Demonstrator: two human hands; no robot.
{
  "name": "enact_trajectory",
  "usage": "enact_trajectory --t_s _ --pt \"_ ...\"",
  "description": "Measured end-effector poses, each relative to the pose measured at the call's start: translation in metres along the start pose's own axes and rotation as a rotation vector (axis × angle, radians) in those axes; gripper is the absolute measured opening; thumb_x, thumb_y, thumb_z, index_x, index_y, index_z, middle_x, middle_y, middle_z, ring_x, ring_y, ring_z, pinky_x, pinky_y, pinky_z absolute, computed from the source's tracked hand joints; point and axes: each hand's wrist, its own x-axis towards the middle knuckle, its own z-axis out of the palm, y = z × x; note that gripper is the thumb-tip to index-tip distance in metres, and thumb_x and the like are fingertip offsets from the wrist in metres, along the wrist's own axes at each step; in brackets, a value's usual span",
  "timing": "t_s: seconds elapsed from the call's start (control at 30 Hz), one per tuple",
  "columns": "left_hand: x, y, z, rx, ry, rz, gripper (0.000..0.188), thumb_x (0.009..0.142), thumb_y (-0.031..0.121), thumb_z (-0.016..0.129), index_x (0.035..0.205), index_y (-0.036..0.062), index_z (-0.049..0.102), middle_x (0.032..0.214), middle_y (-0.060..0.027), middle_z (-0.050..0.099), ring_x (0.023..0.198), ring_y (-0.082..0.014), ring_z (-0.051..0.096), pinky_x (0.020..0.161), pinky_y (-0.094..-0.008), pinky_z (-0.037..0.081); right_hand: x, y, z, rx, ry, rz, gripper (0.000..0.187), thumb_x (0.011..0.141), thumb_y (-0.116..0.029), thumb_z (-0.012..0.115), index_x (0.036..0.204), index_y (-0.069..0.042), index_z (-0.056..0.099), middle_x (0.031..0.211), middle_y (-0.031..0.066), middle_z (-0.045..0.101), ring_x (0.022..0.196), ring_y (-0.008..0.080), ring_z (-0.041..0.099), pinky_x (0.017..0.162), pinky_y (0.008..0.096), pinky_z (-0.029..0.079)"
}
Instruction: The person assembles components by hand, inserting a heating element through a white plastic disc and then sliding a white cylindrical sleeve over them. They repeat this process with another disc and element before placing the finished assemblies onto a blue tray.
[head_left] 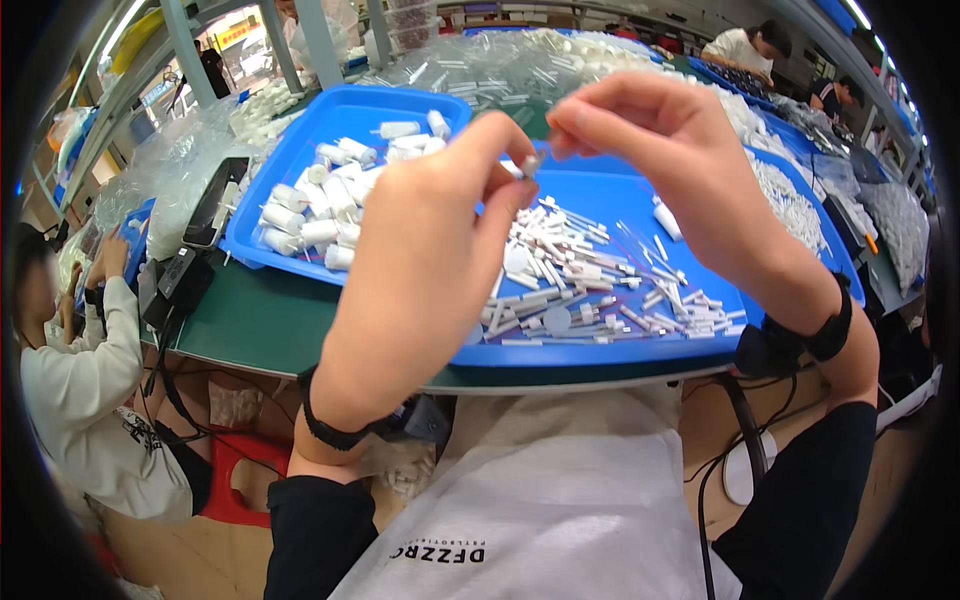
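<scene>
My left hand (420,250) is raised above the trays, thumb and fingers pinched on a small white part with a metal-looking tip (531,165). Close by on the right, my right hand (700,170) has its thumb and forefinger pressed together just above that part. Whatever may sit between those right fingertips is too small to make out. Below both hands lies a blue tray (620,352) strewn with thin white rods (545,265), small discs and pins. White cylinders (320,230) with thin pins fill another blue tray (245,225) beyond my left hand.
On the green table (250,315), a phone (217,203) and a black box (180,285) with cables stand left of the trays. Clear plastic bags (480,70) of parts lie behind. A co-worker (90,390) sits at far left; others work at the far right.
</scene>
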Motion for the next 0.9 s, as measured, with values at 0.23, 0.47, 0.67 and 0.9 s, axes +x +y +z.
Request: enact_trajectory --t_s 0.23,0.47,0.67,0.9 --pt "-0.006 -0.004 -0.001 0.170 0.052 0.094 0.010 0.083 0.001 0.061 0.092 0.0003 0.055 0.072 -0.0137 0.065 0.066 -0.0256 0.065 0.059 -0.0312 0.049 -0.003 0.002 0.005 0.055 0.088 0.160 0.023 0.089 -0.018 0.062 0.097 0.003 0.065 0.087 0.0093 0.068 0.084 0.0138 0.064 0.080 0.0268 0.050" --pt "-0.004 -0.014 -0.011 0.238 0.116 0.073 0.012 0.083 0.001 0.062 0.093 -0.0015 0.056 0.075 -0.0152 0.064 0.069 -0.0269 0.065 0.060 -0.0328 0.050 0.003 0.032 0.011 -0.291 -0.384 0.312 0.017 0.085 -0.016 0.063 0.093 -0.001 0.065 0.089 0.0093 0.067 0.088 0.0166 0.063 0.078 0.0311 0.050" --pt "-0.003 -0.014 -0.011 0.218 0.105 0.076 0.013 0.083 0.001 0.062 0.093 -0.0033 0.056 0.082 -0.0154 0.065 0.073 -0.0248 0.066 0.062 -0.0320 0.051 0.000 0.051 0.030 -0.619 -0.513 -0.060 0.013 0.078 -0.011 0.066 0.087 -0.002 0.063 0.085 0.0123 0.064 0.090 0.0275 0.060 0.081 0.0370 0.048" --pt "-0.005 -0.010 -0.009 0.079 0.091 0.109 0.023 0.080 -0.003 0.063 0.101 -0.0028 0.055 0.086 -0.0131 0.066 0.074 -0.0197 0.067 0.062 -0.0285 0.052 0.003 0.044 0.026 -0.800 -0.556 -0.184 0.020 0.076 -0.008 0.066 0.095 -0.003 0.061 0.090 0.0129 0.063 0.089 0.0293 0.058 0.077 0.0393 0.047"
